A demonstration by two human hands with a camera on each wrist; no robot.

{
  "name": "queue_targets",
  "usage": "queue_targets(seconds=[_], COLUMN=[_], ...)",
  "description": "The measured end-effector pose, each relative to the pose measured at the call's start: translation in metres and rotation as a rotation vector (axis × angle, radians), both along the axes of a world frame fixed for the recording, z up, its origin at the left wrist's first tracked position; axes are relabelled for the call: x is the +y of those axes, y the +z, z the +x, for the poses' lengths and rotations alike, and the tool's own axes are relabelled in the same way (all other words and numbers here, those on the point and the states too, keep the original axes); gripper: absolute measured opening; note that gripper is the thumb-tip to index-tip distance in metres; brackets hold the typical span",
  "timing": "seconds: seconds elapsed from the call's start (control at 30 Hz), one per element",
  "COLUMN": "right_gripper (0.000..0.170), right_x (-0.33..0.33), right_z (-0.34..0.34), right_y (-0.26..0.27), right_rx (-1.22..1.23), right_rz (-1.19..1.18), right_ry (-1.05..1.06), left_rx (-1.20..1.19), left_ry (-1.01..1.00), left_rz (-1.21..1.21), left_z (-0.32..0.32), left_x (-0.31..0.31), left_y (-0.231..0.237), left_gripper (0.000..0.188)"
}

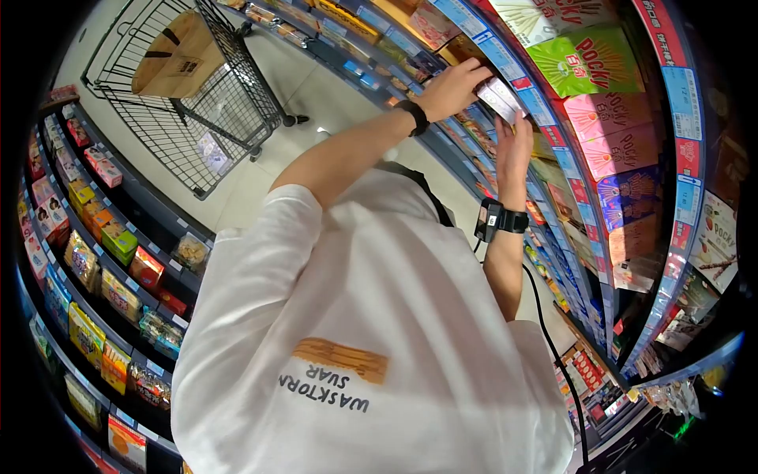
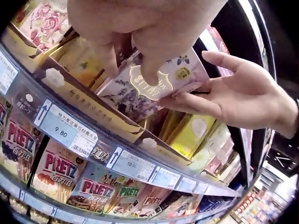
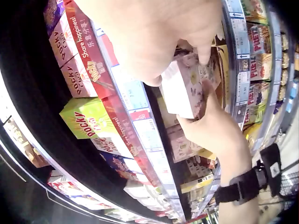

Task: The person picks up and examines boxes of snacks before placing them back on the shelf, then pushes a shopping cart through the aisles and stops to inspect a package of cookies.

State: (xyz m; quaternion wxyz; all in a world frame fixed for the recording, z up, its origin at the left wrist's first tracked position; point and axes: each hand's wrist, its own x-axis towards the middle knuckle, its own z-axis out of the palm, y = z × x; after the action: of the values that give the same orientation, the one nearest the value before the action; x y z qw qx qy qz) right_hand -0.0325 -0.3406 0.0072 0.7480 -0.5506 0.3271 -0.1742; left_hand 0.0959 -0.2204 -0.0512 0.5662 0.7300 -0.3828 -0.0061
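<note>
A small carton (image 1: 499, 99) with white sides and a purple floral front is held between both hands at the shelf edge. In the left wrist view, the front of this floral box (image 2: 133, 91) shows a gold-framed label and faces outward, tilted. My left hand (image 1: 452, 88) grips it from above, fingers bent over its front. My right hand (image 1: 515, 148) holds the other end, with fingers under the corner and thumb raised beside it. The right wrist view shows the box's blank white side (image 3: 180, 91) between the right hand (image 3: 161, 32) and the left hand (image 3: 219, 126).
Similar flowery cartons (image 2: 81, 56) stand in display trays behind the price-tag strip (image 2: 65, 130). Pretz boxes (image 2: 58, 163) line the shelf below; Pocky boxes (image 1: 584, 63) fill another tier. A wire shopping cart (image 1: 229, 87) carrying a paper bag (image 1: 180, 59) stands in the aisle. Snack shelves (image 1: 118, 229) run opposite.
</note>
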Motion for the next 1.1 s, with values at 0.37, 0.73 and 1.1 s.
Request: queue_targets(seconds=[0.37,0.73,1.1], right_gripper=[0.026,0.025,0.025], right_x=[-0.003,-0.014,-0.026], right_z=[0.026,0.037,0.028], right_y=[-0.001,-0.013,-0.034], right_rx=[-0.045,-0.063,0.165], right_rz=[-0.074,-0.078,-0.131], right_ry=[-0.125,-0.144,-0.146], left_rx=[0.18,0.275,0.263], left_ry=[0.211,0.1,0.059], left_rz=[0.091,0.088,0.103], left_z=[-0.009,-0.013,-0.021], left_x=[-0.026,-0.035,-0.031], left_y=[-0.007,-0.02,-0.028], left_gripper=[0.029,0.028,0.042])
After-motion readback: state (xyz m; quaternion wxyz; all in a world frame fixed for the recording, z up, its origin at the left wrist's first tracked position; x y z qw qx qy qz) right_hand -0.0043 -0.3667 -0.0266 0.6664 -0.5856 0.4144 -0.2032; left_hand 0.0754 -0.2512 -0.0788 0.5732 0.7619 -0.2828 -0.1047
